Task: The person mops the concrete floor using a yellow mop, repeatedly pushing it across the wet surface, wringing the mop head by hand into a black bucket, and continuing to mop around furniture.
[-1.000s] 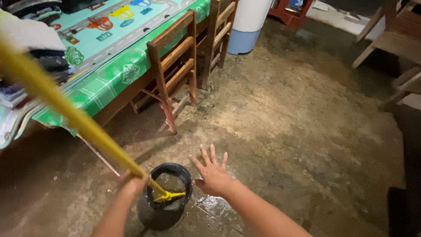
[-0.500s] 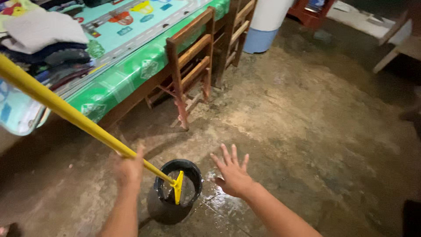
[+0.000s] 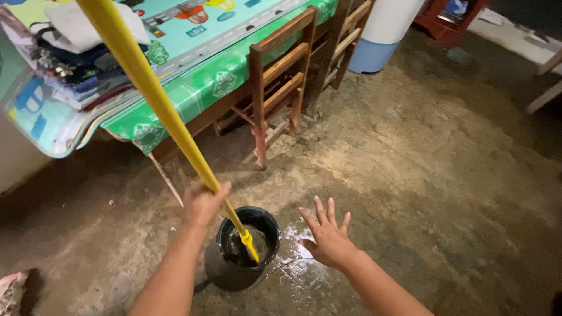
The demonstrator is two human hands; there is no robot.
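Observation:
My left hand point(image 3: 203, 202) grips a long yellow pole point(image 3: 149, 88) low on its shaft. The pole slants down to the right, and its yellow head point(image 3: 249, 244) dips into a small black bucket point(image 3: 227, 270) of dark water on the floor. My right hand point(image 3: 328, 235) hovers just right of the bucket with fingers spread, holding nothing, above a wet shiny patch of floor point(image 3: 293, 257).
A table with a green patterned cloth point(image 3: 193, 88) stands at the upper left, with folded clothes point(image 3: 70, 58) piled on it. Two wooden chairs point(image 3: 281, 82) are tucked against it. A white and blue container point(image 3: 380, 35) stands further back. The concrete floor point(image 3: 421, 169) is rough and damp.
The pole has swung more upright and its head has turned inside the bucket. My left hand stays on the pole. The view has shifted left, so everything sits further right.

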